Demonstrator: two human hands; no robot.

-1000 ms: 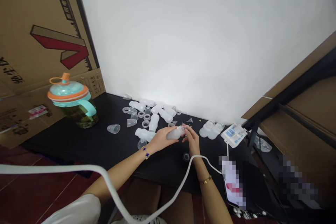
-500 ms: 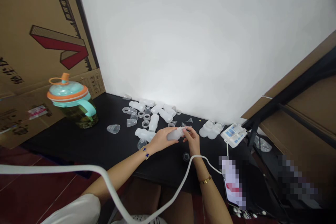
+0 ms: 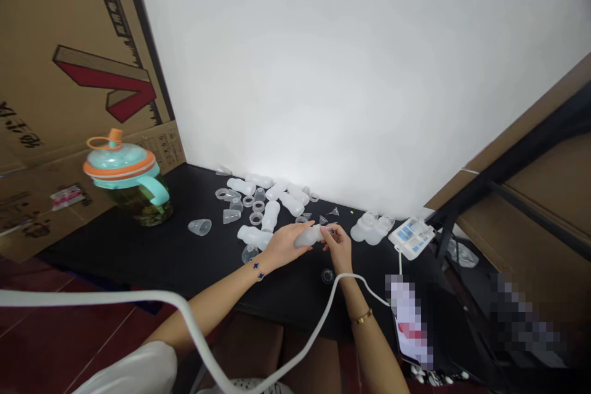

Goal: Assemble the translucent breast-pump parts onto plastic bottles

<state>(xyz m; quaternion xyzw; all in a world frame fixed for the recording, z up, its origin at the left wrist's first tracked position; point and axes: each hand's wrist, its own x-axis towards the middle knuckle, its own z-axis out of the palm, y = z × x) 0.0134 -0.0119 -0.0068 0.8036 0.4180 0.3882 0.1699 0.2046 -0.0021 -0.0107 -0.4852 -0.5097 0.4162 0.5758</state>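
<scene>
Fingers (image 3: 299,228) of the left hand (image 3: 282,247) curl closed around a frosted plastic bottle (image 3: 308,236), which sits between both hands over a black tabletop (image 3: 138,252). Fingertips (image 3: 329,233) of the right hand (image 3: 339,251) draw together at the bottle's narrow end; whether they grip it, cannot tell. Long axis runs almost level across the view, tilted slightly upward. Narrow end points right, nearer the right hand.
</scene>
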